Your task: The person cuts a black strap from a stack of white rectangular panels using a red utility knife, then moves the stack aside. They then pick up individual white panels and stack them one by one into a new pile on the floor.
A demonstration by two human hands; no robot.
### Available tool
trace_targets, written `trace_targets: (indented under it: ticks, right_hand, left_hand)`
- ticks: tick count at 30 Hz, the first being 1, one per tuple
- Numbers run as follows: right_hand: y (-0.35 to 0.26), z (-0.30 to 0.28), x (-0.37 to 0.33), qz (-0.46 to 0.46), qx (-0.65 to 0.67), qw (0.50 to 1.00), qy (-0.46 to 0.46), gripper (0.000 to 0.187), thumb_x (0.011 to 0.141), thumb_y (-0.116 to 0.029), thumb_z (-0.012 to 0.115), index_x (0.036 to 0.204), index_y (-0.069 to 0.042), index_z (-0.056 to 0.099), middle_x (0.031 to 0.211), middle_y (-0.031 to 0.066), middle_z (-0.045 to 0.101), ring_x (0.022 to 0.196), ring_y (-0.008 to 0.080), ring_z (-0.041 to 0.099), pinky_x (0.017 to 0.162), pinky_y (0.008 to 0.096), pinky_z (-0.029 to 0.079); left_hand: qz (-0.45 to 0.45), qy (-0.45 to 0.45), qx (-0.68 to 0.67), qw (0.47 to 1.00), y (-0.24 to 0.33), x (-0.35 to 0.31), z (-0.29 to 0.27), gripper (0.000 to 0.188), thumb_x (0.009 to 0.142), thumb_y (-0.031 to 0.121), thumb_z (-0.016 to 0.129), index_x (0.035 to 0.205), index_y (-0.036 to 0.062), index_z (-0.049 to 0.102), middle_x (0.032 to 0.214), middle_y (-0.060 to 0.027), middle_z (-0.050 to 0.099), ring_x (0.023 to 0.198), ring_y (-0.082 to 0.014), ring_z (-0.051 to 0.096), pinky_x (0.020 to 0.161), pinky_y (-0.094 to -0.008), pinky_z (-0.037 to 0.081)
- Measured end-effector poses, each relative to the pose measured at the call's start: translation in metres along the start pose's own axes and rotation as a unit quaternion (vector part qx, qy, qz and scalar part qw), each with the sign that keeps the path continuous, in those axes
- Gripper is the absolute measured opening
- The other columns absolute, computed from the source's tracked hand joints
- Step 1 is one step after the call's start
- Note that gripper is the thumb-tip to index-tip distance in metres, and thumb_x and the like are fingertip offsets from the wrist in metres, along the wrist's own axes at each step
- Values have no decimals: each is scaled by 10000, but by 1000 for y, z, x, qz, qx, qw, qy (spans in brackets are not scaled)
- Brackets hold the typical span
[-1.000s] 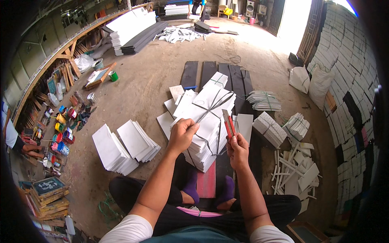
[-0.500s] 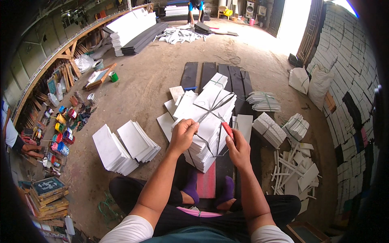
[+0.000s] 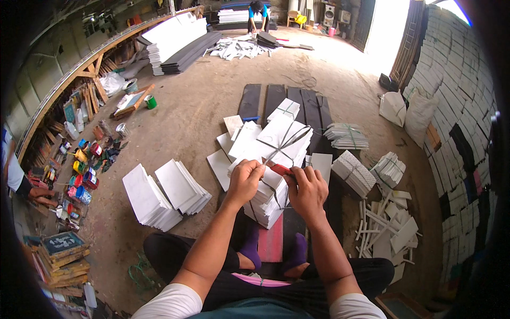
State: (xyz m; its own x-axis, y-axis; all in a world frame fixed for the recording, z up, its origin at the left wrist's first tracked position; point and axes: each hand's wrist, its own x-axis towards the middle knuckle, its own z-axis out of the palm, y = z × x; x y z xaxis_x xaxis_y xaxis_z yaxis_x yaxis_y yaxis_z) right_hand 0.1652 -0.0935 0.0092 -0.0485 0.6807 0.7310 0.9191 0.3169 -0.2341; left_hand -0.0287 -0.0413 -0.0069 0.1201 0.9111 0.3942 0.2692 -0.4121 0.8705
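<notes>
In front of my crossed legs stands a stack of white sheets [image 3: 266,211], bound with black strapping [image 3: 289,142] that crosses on its top. My left hand [image 3: 245,179] is closed in a pinch at the stack's near left, on what looks like an end of the black strap. A red utility knife [image 3: 280,169] is gripped in my right hand [image 3: 309,190]. Its blade points left, close to the left fingertips; whether it touches the strap is hidden. Loose white sheets [image 3: 219,166] lie beside the stack on its left.
Two white sheet piles [image 3: 149,199] lean at left. Tied bundles [image 3: 353,171] and white offcuts [image 3: 390,226] lie at right. Dark boards [image 3: 275,98] run beneath the stack. Paint cans [image 3: 79,167] line the left side, near another person's hand [image 3: 45,196]. Another person [image 3: 257,18] bends far ahead.
My right hand has moved left and up, turning the knife so its blade now lies beside my left fingers. The left hand has shifted slightly right. The far person bends with the head now visible.
</notes>
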Motion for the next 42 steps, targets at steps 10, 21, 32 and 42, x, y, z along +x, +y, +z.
trace_targets:
  ticks: [10,21,32,42]
  right_hand:
    - [28,-12,1,76,21,991,106,157,915,-170,700,992,-44,645,832,133,622,773,344,625,699,416,493]
    - [61,36,-44,363,519,772,53,207,979,-231,702,1023,-92,555,773,-53,470,605,46,448,474,218,339]
    - [0,60,-53,358,572,738,22,103,965,-118,710,999,-56,636,695,-47,548,563,42,477,499,228,380]
    - [15,74,-57,362,623,690,67,228,1024,-161,619,1207,-25,614,791,-23,570,634,49,500,549,230,425]
  left_hand:
    - [37,29,64,997,-7,1,-4,305,936,207,592,713,1,615,678,-115,617,743,-265,584,693,-398,457]
    - [52,16,-34,998,-8,6,1,273,981,218,632,806,13,675,764,-68,662,778,-194,590,726,-349,459]
    - [175,0,100,979,3,2,8,177,866,230,796,860,57,761,839,-61,718,799,-249,622,749,-371,475]
    - [73,18,53,996,13,6,15,261,863,259,807,1017,62,731,837,-77,698,694,-233,634,693,-361,495]
